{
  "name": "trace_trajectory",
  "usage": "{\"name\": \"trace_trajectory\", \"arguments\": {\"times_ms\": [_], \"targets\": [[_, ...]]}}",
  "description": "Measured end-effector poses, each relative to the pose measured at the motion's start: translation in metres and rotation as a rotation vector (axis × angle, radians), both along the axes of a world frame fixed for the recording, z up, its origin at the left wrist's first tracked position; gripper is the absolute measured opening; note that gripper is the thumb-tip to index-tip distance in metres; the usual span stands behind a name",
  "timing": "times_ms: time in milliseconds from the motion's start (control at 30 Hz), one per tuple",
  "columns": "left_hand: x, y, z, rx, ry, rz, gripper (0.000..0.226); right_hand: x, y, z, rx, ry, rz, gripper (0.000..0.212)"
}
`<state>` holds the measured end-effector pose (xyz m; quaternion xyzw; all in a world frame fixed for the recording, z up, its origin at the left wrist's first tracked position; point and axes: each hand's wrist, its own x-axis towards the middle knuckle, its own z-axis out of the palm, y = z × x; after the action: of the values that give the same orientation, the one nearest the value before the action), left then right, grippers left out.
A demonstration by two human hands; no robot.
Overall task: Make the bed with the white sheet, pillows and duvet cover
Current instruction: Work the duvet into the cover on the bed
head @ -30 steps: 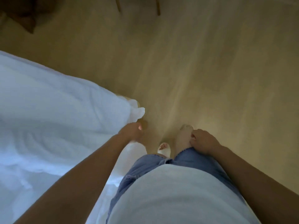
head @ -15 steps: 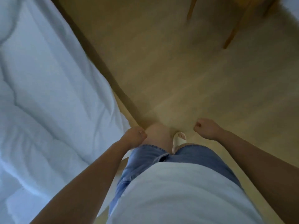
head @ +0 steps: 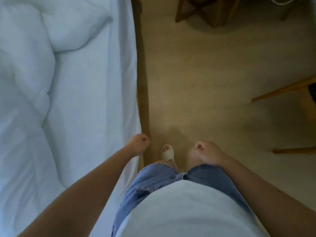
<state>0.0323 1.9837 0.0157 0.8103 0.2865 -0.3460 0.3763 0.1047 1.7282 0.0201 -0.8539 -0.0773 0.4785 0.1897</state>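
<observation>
Fingers curled into loose fists gripping nothing, the left hand point(head: 138, 143) hangs beside the smooth white sheet's point(head: 106, 93) edge, the right hand point(head: 207, 153) over the tan floor point(head: 196, 86), the rumpled white duvet point(head: 25, 79) heaped on the bed.

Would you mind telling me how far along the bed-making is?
Done: a smooth white sheet covers the mattress edge. In hand: nothing; the left hand and right hand are curled, holding nothing. Left: the rumpled white duvet needs spreading; no pillow is clearly visible.
</observation>
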Motion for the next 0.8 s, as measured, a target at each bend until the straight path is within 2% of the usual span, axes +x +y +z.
{"name": "trace_trajectory", "arguments": {"times_ms": [200,433,600,800], "targets": [[0.122,0.051,-0.006,0.011,0.016,0.213,0.015,0.153,0.055,-0.009,-0.018,0.041,0.131,0.015],[0.238,0.073,0.002,-0.072,-0.006,0.669,0.012,0.357,0.166,-0.008,-0.025,-0.017,0.528,0.013],[0.305,0.123,0.012,-0.175,-0.068,0.932,0.013,0.44,0.29,0.003,0.074,0.04,0.646,0.016],[0.373,0.249,0.0,-0.163,-0.11,1.187,0.009,0.502,0.453,-0.002,0.121,0.064,0.789,0.019]]}}
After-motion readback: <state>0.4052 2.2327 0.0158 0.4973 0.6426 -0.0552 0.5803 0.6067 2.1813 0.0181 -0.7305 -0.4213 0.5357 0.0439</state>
